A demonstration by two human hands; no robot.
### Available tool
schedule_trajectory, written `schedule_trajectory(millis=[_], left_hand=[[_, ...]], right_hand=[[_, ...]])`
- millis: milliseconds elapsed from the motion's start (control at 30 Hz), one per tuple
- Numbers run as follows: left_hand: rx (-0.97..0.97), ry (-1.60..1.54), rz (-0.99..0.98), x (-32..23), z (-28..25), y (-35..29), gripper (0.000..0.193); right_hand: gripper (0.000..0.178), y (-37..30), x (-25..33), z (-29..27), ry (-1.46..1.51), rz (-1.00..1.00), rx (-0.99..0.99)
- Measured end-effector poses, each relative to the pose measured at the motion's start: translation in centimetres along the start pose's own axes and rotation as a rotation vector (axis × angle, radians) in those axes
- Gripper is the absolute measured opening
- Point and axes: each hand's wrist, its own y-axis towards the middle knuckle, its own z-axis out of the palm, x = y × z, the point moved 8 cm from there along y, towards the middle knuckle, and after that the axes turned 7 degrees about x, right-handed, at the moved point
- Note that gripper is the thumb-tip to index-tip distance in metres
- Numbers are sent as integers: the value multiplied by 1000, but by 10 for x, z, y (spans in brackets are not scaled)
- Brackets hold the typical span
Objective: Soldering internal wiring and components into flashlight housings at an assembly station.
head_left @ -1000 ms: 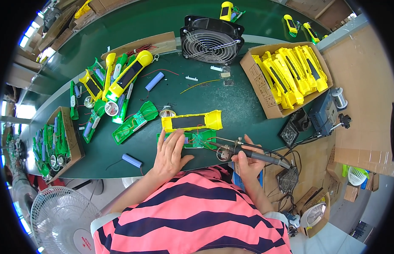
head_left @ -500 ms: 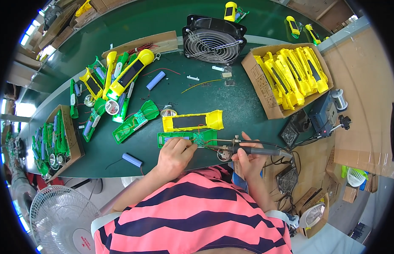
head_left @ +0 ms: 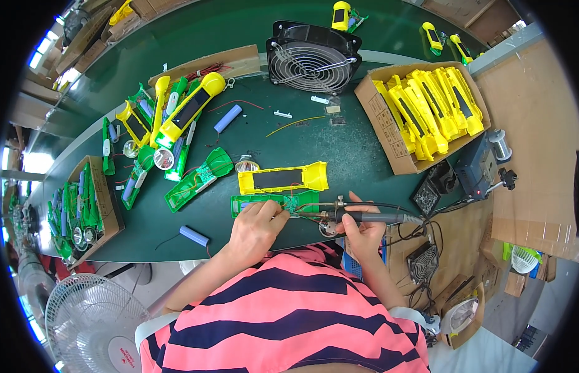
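My right hand [head_left: 363, 234] grips a soldering iron [head_left: 379, 217] by its dark grey handle. The iron points left, and its tip end is over a green flashlight half-shell [head_left: 309, 199] with a circuit board and thin wires. On that shell's left part, my left hand [head_left: 258, 229] has its fingers pinched together; what they hold is hidden. A blue cylindrical battery partly shows beside those fingers. Just beyond lies a yellow half-shell [head_left: 314, 176] with a dark panel. A round reflector [head_left: 328, 229] sits below the iron, partly covered.
A box of yellow shells [head_left: 389, 144] stands at right, beside a blue soldering station [head_left: 477, 166]. A black fan [head_left: 314, 62] is at the back. Green shells, yellow casings and a loose battery [head_left: 194, 235] lie at left, near a box [head_left: 112, 211] of green assemblies.
My right hand and the soldering iron have shifted slightly left. My left hand stays pinched at almost the same spot on the green shell.
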Motion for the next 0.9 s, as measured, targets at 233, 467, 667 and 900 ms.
schedule_trajectory(millis=[233,467,667,900], left_hand=[[-6,9,-5,1,2,-1,19],[-13,35,-28,0,2,1,15],[-22,30,-24,3,2,4,15],[-15,40,-21,-3,0,3,9]], right_hand=[[18,2,4,3,94,25,-33],[16,1,-1,0,178,75,-46],[19,4,3,-10,275,48,-85],[18,-7,0,-23,262,13,-196]])
